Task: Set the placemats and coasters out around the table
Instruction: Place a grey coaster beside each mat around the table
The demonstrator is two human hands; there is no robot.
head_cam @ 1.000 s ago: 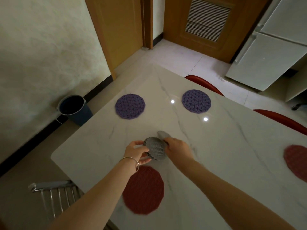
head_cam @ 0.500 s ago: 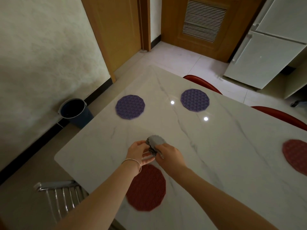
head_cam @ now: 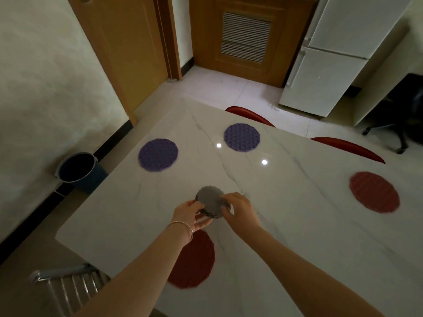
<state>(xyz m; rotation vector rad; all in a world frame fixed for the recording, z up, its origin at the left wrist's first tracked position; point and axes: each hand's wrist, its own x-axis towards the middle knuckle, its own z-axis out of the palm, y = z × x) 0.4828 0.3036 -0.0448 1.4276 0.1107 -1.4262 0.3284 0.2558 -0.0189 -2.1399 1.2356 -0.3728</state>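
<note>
So the mats look pretty much sorted: four are down on the worktop (head_cam: 297,202), and I'll use the coaster stack (head_cam: 211,205) as my anchor. One purple mat (head_cam: 158,154) sits far-left of the stack, the other purple one (head_cam: 242,137) is beyond it toward the far edge, a red mat (head_cam: 374,191) is well off to its right, and a second red mat (head_cam: 194,259) lies just on the near side of it, partly under the left forearm. No coaster seems to be set beside any mat yet, so I'd say that whole half is still to do. The stack is small, grey, round with scalloped edges and a fine textured top, held just above the middle of the worktop. The left hand (head_cam: 190,212) grips it from below and the side, while the right hand (head_cam: 240,209) pinches the top coaster's edge, looks like it's peeling one off.
</note>
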